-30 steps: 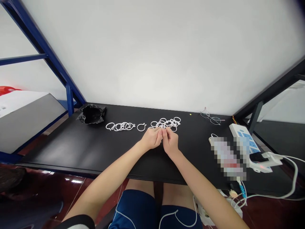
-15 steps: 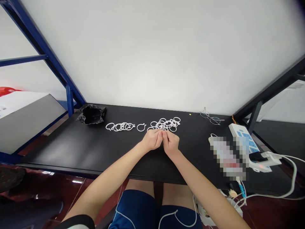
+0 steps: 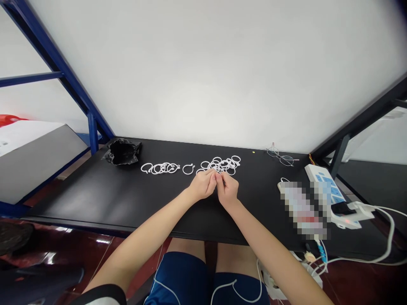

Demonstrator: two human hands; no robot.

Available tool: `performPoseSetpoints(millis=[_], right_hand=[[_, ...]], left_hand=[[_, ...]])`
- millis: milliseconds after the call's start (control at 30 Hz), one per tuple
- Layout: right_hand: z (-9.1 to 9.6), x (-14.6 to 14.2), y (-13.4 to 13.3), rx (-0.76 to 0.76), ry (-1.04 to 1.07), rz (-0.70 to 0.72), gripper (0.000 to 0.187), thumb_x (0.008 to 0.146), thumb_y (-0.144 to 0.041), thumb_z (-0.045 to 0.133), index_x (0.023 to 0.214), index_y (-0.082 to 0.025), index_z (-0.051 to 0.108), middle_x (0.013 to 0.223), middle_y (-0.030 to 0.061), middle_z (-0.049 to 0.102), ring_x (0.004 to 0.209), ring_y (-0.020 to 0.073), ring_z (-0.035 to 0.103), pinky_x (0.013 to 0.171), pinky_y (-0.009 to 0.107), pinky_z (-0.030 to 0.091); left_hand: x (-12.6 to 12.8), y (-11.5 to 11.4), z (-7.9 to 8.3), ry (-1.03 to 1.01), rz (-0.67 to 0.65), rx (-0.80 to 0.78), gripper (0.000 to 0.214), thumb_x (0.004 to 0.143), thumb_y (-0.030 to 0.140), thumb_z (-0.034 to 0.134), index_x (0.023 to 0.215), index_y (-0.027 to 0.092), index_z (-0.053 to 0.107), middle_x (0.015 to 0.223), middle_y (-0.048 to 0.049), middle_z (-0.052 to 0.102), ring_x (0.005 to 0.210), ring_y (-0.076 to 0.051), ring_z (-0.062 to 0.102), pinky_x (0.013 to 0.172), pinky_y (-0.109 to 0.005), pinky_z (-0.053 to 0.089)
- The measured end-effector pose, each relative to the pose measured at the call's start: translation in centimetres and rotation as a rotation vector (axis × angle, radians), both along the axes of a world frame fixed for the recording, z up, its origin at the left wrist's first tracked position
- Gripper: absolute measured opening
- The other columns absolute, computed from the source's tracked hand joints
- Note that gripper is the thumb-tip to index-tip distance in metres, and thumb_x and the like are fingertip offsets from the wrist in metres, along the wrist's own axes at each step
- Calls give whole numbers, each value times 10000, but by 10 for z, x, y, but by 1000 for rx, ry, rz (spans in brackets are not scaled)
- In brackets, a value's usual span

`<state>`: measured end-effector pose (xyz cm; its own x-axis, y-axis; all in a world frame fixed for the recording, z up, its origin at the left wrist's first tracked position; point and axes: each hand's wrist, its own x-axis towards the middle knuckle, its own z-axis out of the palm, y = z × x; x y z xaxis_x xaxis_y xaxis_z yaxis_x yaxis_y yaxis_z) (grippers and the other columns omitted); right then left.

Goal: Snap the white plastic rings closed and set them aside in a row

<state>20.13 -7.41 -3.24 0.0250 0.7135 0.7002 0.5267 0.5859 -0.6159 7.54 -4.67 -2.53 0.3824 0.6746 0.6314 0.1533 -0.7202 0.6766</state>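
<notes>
My left hand (image 3: 202,185) and my right hand (image 3: 227,190) meet over the black tabletop (image 3: 95,190), their fingertips pinched together at the near edge of a loose pile of white plastic curtain rings (image 3: 221,165). Both hands seem to hold a ring from that pile, though my fingers partly hide it. To the left lies a row of linked white rings (image 3: 160,168), with a single ring (image 3: 188,169) between that row and the pile.
A crumpled black plastic bag (image 3: 122,151) sits at the table's far left. Eyeglasses (image 3: 281,158) lie at the back right. A white power strip (image 3: 322,184), a pixelated object (image 3: 302,207) and white cables occupy the right end. Blue steel framing stands at left.
My hands stay pinched together at the pile, with only slight finger movement. The whole view has shifted slightly.
</notes>
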Motion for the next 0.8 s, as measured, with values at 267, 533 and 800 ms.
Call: performPoseSetpoints(millis=[267,533,800], right_hand=[[-2,-1,2,58,17,-2,391,946,-304,451,578,-205,362,511,-54,346,458,78,326,474,238,285],[2,3,10,-168,84,-3,375,942,-360,454,608,-202,390,522,-58,367,481,84,334,502,241,290],[6,14,19,-352,111,-97,452,920,-427,469,588,-216,246,526,-68,249,502,93,254,508,255,245]], left_hand=[[2,4,-5,102,92,295,356,975,242,227,688,191,431,622,-19,468,540,-124,418,534,-258,364],[-6,6,8,233,237,178,249,962,273,335,995,165,557,887,-72,616,784,-159,581,702,-264,443],[-38,35,14,118,715,3,207,943,254,379,981,176,567,942,-76,601,846,-170,571,762,-281,444]])
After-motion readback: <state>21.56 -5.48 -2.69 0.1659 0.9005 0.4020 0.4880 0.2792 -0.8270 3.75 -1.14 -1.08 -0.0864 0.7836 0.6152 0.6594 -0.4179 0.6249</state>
